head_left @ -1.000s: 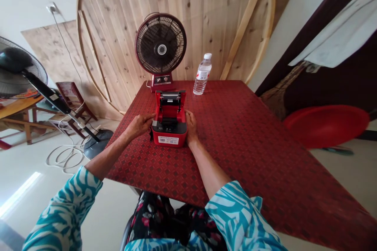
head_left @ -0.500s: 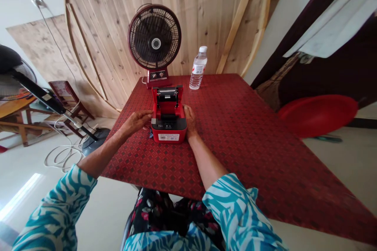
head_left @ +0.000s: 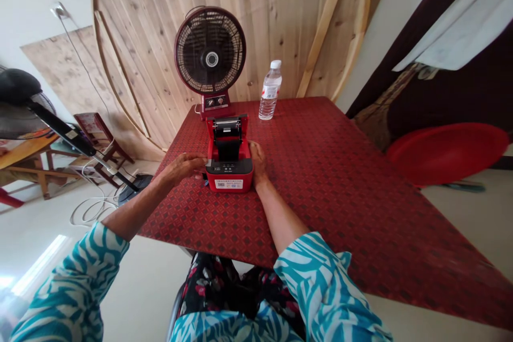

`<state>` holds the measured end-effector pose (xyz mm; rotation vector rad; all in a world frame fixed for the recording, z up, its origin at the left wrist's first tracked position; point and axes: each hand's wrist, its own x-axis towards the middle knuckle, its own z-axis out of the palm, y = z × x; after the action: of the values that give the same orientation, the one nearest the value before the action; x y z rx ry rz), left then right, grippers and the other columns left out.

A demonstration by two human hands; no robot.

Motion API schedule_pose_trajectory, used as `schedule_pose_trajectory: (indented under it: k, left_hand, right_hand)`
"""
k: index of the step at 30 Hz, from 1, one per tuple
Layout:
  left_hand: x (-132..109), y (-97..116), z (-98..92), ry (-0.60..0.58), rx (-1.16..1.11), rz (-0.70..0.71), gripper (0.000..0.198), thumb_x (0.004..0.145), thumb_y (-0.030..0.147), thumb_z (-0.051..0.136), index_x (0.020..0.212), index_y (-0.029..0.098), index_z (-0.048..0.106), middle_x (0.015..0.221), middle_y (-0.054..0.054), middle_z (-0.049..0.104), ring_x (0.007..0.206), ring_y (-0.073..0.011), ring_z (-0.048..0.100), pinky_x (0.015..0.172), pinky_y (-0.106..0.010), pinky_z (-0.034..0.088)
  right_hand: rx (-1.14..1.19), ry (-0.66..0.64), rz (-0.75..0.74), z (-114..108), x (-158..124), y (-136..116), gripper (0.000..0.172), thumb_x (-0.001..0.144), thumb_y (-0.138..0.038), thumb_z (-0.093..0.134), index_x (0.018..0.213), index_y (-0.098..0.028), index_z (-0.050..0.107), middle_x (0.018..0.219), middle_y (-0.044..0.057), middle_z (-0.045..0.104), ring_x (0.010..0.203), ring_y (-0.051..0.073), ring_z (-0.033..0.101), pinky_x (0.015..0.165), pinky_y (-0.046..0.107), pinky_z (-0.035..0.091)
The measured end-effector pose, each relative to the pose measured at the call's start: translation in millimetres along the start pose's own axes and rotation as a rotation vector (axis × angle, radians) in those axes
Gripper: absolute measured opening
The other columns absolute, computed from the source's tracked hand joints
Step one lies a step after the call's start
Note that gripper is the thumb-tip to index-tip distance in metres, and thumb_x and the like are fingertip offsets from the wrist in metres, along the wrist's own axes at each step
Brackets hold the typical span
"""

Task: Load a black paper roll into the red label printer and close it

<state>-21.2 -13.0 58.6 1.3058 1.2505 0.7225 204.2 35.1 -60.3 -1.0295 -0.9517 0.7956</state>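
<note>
A small red and black receipt printer (head_left: 228, 163) stands on the red patterned table (head_left: 320, 181) with its lid raised. My left hand (head_left: 182, 165) rests against its left side, fingers stretched toward the casing. On the other side, my right hand (head_left: 256, 160) is pressed flat along the right wall of the printer. The two hands hold it between them.
Behind the printer stand a dark red table fan (head_left: 210, 59) and a clear water bottle (head_left: 269, 91). A large round wooden panel (head_left: 256, 16) leans on the wall. A floor fan (head_left: 48, 117) with cables is at the left, a red basin (head_left: 447, 152) at the right.
The hands and printer have hardly shifted; the view has moved slightly. My left hand's fingers have spread out a little along the printer's side.
</note>
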Motion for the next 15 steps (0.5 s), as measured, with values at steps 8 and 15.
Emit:
schedule_pose_trajectory:
  k: [8, 15]
  left_hand:
    - [4.3, 3.0, 7.1, 0.032, -0.135, -0.097, 0.034, 0.055, 0.022, 0.082, 0.084, 0.014, 0.066, 0.076, -0.004, 0.067, 0.065, -0.0143, 0.062, 0.059, -0.026, 0.050]
    - [-0.7, 4.1, 15.3, 0.112, -0.170, -0.069, 0.033, 0.054, 0.017, 0.078, 0.084, 0.014, 0.063, 0.072, -0.002, 0.066, 0.063, -0.0134, 0.060, 0.056, -0.025, 0.050]
  right_hand:
    - [0.045, 0.048, 0.045, 1.4, -1.3, -0.9, 0.050, 0.082, -0.065, 0.050, 0.101, -0.022, 0.067, 0.110, 0.008, 0.073, 0.106, 0.022, 0.065, 0.098, 0.039, 0.050]
    - [0.049, 0.045, 0.024, 0.7, -2.0, -0.5, 0.050, 0.083, -0.064, 0.050, 0.102, -0.022, 0.067, 0.112, 0.009, 0.073, 0.108, 0.023, 0.064, 0.099, 0.040, 0.048]
